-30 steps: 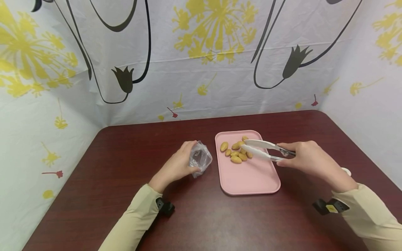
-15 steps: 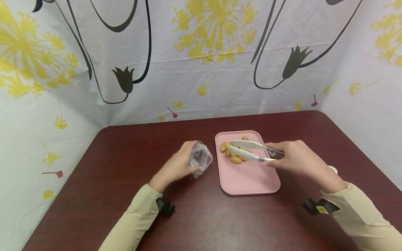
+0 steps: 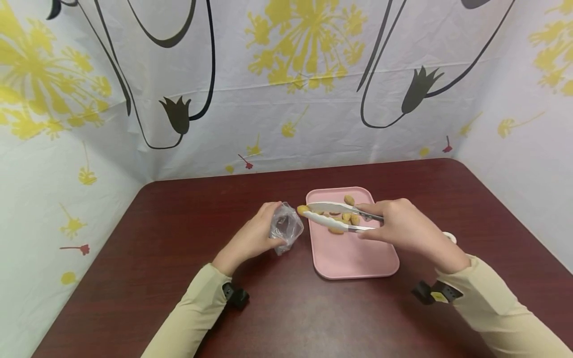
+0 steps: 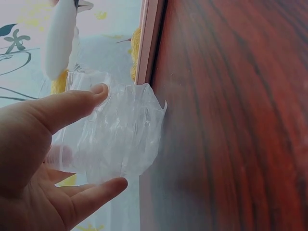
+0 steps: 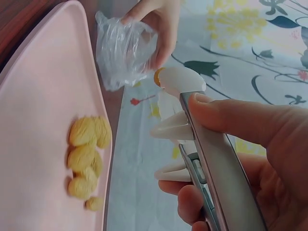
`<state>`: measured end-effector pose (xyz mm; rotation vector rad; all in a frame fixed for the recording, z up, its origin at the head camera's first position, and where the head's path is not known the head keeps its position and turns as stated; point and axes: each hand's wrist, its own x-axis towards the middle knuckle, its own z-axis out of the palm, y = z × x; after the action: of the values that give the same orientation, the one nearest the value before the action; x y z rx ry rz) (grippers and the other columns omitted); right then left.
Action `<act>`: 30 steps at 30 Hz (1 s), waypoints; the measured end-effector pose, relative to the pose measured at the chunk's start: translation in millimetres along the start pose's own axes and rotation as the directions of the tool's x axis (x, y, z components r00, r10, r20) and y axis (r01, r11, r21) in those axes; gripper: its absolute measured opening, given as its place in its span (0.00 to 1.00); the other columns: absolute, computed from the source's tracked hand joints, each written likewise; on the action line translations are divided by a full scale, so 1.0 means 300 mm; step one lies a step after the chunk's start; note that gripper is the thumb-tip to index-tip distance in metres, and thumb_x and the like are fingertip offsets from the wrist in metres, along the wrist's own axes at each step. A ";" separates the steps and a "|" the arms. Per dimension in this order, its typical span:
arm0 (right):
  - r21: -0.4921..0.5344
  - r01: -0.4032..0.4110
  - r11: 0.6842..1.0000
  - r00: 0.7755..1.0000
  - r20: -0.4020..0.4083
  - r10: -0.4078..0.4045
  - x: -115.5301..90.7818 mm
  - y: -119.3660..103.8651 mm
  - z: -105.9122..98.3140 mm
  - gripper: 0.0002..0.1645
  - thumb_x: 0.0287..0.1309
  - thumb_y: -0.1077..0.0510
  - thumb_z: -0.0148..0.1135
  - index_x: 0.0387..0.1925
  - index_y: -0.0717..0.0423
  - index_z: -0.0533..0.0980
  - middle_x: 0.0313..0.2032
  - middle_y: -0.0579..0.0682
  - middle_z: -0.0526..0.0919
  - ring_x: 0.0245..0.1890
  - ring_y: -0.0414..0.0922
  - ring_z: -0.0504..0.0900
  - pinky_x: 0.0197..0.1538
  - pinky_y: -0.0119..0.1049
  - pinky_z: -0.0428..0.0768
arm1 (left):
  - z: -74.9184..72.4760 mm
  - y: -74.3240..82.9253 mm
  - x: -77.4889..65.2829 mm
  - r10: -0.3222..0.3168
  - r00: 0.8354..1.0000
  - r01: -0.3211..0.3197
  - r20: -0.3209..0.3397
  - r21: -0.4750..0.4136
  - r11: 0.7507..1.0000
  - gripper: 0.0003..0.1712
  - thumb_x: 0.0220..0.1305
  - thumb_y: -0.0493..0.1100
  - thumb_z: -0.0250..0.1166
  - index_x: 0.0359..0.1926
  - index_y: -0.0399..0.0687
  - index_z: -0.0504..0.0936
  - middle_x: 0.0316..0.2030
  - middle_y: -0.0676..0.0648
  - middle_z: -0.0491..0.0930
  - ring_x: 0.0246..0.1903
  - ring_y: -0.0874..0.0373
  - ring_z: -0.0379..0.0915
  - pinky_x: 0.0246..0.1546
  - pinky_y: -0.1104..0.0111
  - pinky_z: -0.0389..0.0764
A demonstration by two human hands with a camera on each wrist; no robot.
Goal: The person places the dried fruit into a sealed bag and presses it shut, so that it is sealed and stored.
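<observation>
My left hand (image 3: 252, 233) holds a clear plastic bag (image 3: 288, 227), thumb and fingers curved round it, its mouth turned toward the tray. With my right hand (image 3: 405, 223) I grip metal tongs with white tips (image 3: 329, 222). Between those tips is a yellow-brown oval piece (image 3: 302, 210), like a nut in its shell, right beside the bag's mouth. Several similar wrinkled pieces (image 5: 82, 156) lie on the pink tray (image 3: 353, 256), partly hidden by the tongs in the head view. The left wrist view shows the piece's end (image 4: 59, 83) below the white tip, near the bag.
Under the tray is a dark red-brown table (image 3: 179, 238), its far edge meeting a white cloth (image 3: 286, 134) with yellow and grey flower prints. Cloth also hangs at both sides. The tongs' white end (image 3: 449, 237) sticks out behind my right wrist.
My right hand has moved left with the tongs, from over the pieces to the tray's left edge, and the tongs now carry one piece. My left hand and the bag stay put.
</observation>
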<state>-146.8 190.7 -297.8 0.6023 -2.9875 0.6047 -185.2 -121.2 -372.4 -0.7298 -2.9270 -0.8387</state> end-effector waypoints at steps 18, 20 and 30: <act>-0.009 0.086 0.996 0.996 0.020 -0.086 0.090 -0.068 0.073 0.31 0.42 0.49 0.74 0.52 0.50 0.81 0.50 0.65 0.81 0.44 0.56 0.83 0.37 0.42 0.76 | 0.003 -0.004 -0.002 0.030 1.000 -0.030 -0.010 -0.016 0.999 0.50 0.47 0.42 0.77 0.68 0.42 0.60 0.62 0.43 0.65 0.55 0.52 0.70 0.56 0.59 0.75; 0.005 0.077 0.997 0.997 0.028 -0.077 0.093 -0.073 0.077 0.31 0.42 0.49 0.74 0.52 0.50 0.81 0.50 0.65 0.81 0.52 0.58 0.80 0.38 0.43 0.76 | 0.002 -0.005 -0.001 0.028 1.000 -0.028 -0.006 -0.016 0.999 0.50 0.47 0.42 0.77 0.68 0.42 0.60 0.62 0.43 0.65 0.54 0.52 0.70 0.56 0.59 0.75; -0.018 0.092 0.996 0.995 0.043 -0.091 0.107 -0.086 0.080 0.31 0.41 0.49 0.75 0.51 0.50 0.81 0.33 0.54 0.79 0.23 0.42 0.73 0.30 0.38 0.72 | 0.002 -0.006 0.002 0.023 1.000 -0.024 -0.008 -0.028 0.999 0.49 0.47 0.42 0.77 0.68 0.41 0.60 0.62 0.43 0.65 0.54 0.52 0.70 0.56 0.59 0.74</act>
<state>-165.6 147.9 -306.8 0.7551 -2.9807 0.5620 -186.5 -122.1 -373.6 -0.7593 -2.8996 -0.8798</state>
